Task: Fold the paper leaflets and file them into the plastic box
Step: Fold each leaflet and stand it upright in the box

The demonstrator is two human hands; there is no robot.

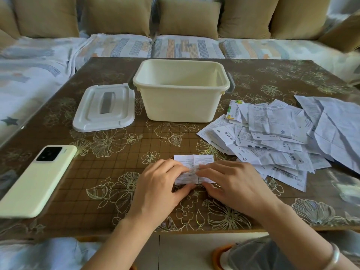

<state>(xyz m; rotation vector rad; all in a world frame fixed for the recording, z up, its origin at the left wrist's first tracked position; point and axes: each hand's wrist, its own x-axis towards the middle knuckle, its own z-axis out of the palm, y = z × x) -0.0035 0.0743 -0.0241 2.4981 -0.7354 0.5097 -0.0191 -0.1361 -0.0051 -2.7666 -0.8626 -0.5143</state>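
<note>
A small white printed leaflet lies on the table near the front edge, partly folded, with a crease down its middle. My left hand pinches its left part between fingers and thumb. My right hand pinches its right part in the same way. Both hands hide the leaflet's lower half. The cream plastic box stands open at the table's middle back, and nothing shows inside it. A loose heap of unfolded leaflets spreads over the right side of the table.
The box's white lid lies flat left of the box. A pale green phone lies face down at the front left. The brown flowered table is ringed by a sofa with tan cushions.
</note>
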